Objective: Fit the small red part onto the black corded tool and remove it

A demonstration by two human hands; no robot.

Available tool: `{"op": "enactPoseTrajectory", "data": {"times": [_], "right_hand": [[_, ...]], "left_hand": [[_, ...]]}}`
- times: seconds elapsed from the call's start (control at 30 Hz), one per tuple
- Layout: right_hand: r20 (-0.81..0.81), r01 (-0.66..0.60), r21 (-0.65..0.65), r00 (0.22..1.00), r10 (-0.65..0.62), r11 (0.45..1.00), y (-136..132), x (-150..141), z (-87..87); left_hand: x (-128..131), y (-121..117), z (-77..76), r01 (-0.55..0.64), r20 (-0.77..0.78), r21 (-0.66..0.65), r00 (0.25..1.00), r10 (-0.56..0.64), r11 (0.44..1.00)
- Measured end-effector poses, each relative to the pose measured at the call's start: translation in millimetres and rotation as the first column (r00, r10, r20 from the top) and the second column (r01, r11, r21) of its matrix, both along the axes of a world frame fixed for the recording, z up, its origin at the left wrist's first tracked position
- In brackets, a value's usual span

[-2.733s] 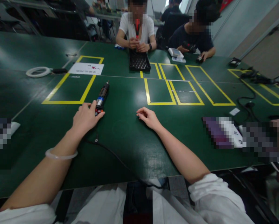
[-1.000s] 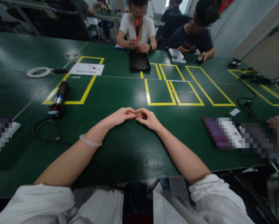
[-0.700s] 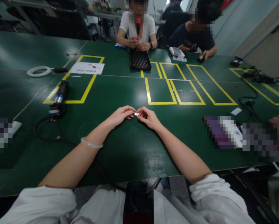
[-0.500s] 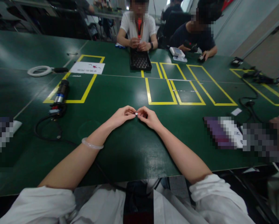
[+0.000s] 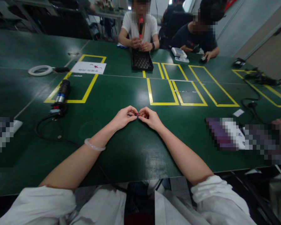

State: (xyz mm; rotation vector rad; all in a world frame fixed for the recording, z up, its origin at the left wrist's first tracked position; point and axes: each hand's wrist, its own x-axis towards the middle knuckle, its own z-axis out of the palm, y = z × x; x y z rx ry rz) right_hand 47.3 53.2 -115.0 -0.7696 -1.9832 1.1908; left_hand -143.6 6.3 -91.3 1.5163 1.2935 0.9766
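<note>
Small red part, partly dark, pinched between the fingertips of both hands, just above or on the green table; too small and covered to make out its shape, or whether it touches the surface. Left hand closed lightly on its left side, thumb and fingers drawn together, fingers curled. Right hand gripping the other side in the same way, fingers bent inward. Clear bracelet on the left forearm.

Off to the left, a dark cylindrical tool with a blue-and-silver band lies across a yellow tape outline, its near end outside the outline; black cable looping from that end toward the wearer. White printed sheet over the same outline, farther back. Coiled white cord beside it, left.

Across the table, a person in white holds a red-and-black item over a black tray with rows of small pieces. Second person, dark shirt, near a white device. At right, small white card near a purple-and-white item, the latter pixelated
</note>
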Motion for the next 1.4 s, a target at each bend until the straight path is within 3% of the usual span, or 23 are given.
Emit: {"op": "enactPoseTrajectory", "data": {"times": [0.3,0.57,1.03,1.4], "right_hand": [[0.004,-0.003,0.125,1.000,0.003,0.992,-0.9,1.2,1.3],[0.001,0.018,0.024,1.000,-0.018,1.000,0.4,0.4,0.3],[-0.034,-0.010,0.063,0.999,0.012,0.998,-0.7,-0.1,0.2],[0.028,0.010,0.077,1.000,-0.012,0.997,-1.5,0.4,2.2]], "left_hand": [[2.4,-0.8,0.0,-0.011,-0.029,0.007,1.000,0.011,1.000],[1.7,-2.2,3.8,-0.012,-0.032,0.074,0.999,0.014,0.997],[2.5,-2.5,2.3,-0.004,-0.088,0.094,0.996,0.013,0.996],[2.1,-4.1,3.5,0.008,-0.137,0.071,0.991,0.001,0.997]]}}
